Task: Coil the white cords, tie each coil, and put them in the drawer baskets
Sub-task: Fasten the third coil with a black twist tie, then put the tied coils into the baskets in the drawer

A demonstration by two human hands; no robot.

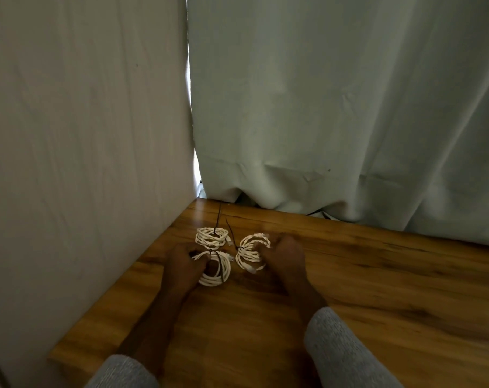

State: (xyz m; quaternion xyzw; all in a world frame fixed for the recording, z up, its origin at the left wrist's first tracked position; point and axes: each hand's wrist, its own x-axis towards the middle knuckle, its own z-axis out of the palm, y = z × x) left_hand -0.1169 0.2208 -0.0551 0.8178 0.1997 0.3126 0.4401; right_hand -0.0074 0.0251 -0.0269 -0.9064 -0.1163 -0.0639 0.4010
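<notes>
While both my arms reach out over the bench (377, 289), I've got three coils of white cord in front of me, near the far left corner. Left hand (183, 264) is on the near coil (216, 271): its grip is curled round the left edge of that coil, thumb lying across the top strands, pinching the loops together. A dark tie (222, 271) crosses this coil and it lies flat on the wood.

Right hand (286, 254) is on the right coil (250, 252), fingers curled in against its right edge and holding the loops; the fingertips are blurred, so I cannot tell exactly how they sit. That coil is cinched at the middle, strands fanning out above and below, and a thin dark tie tail (229, 228) runs up and left from it. A cord end with a small plug sticks out at its near edge.

Far coil (212, 237) lies just beyond the near one, neither hand on it, with its own dark tie tail (219, 215) running away toward the bench's back edge. Far and near coils are almost touching; the right coil lies just beside them, with a narrow strip of wood between.

Grey sleeves (346, 357) cover both forearms. A pale curtain (335, 107) hangs behind the bench, and a beige cloth panel (83, 135) closes off the left side.
</notes>
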